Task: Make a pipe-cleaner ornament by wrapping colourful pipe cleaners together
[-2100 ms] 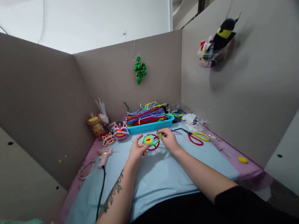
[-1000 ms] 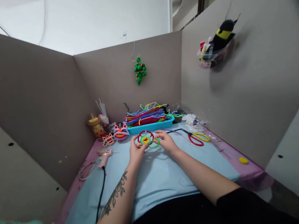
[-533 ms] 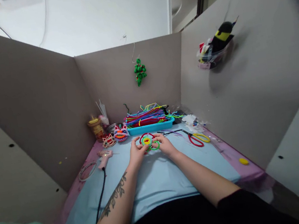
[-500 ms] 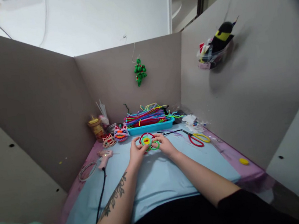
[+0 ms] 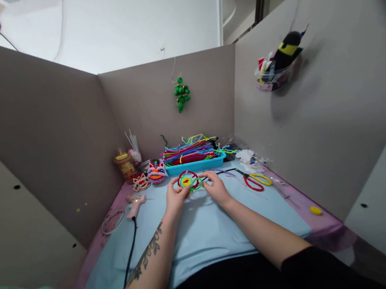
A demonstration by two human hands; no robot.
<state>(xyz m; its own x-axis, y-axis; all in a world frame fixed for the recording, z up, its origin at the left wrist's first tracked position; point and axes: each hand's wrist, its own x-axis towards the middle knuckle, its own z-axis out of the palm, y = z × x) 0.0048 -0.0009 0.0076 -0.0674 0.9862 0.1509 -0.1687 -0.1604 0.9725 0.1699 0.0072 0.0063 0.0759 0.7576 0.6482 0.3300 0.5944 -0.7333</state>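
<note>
A small round ornament [image 5: 186, 182] with a yellow centre, a red mark and red and green fuzzy loops is held above the blue cloth. My left hand [image 5: 176, 197] grips its left side between thumb and fingers. On the right, my right hand [image 5: 215, 188] pinches the green loop [image 5: 197, 183] at the ornament's edge. Its fingers are closed at the loop's right end. Behind the hands, a blue tray [image 5: 196, 165] holds many coloured fuzzy stems.
Red-and-yellow-handled scissors [image 5: 255, 181] lie right of the hands. A pink glue gun [image 5: 136, 205] with a black cord is at left. Two animal-face ornaments [image 5: 156, 172] stand beside the tray. A yellow disc [image 5: 315, 210] lies at right. Grey panels surround the table.
The ornament has shifted slightly left with my left hand. My right hand's fingers have drawn back from its middle to the green loop's outer end.
</note>
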